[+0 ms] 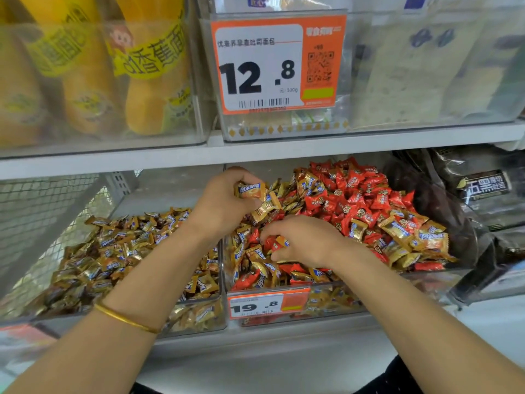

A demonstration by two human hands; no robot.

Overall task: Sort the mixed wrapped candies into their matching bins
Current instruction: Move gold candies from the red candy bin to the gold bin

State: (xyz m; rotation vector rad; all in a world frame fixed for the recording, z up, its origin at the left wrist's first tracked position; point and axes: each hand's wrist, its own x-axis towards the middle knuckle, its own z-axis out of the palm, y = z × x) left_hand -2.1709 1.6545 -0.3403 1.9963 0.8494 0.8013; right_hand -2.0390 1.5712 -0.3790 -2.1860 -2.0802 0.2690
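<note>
Gripping gold-wrapped candies [255, 199] in clenched left hand [223, 204], long axis of topmost running left-to-right; pinching red-wrapped candy [271, 243] in curled right hand [305, 241] over mixed bin [326, 304]

upper shelf [170, 159] overhangs the heaped mixed bin [335, 305]; its front is open

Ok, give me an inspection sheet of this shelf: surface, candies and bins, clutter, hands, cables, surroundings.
Surface: lower shelf carries two clear bins.
Job's things: left bin holds gold candies; right bin holds red candies mixed with gold.
Clutter: dark packets right of the right bin.
Grippers: left hand grips gold candies over the right bin; right hand pinches a candy in the pile.
Cables: nothing seen.
Surroundings: upper shelf with yellow packs and a 12.8 price tag.
</note>
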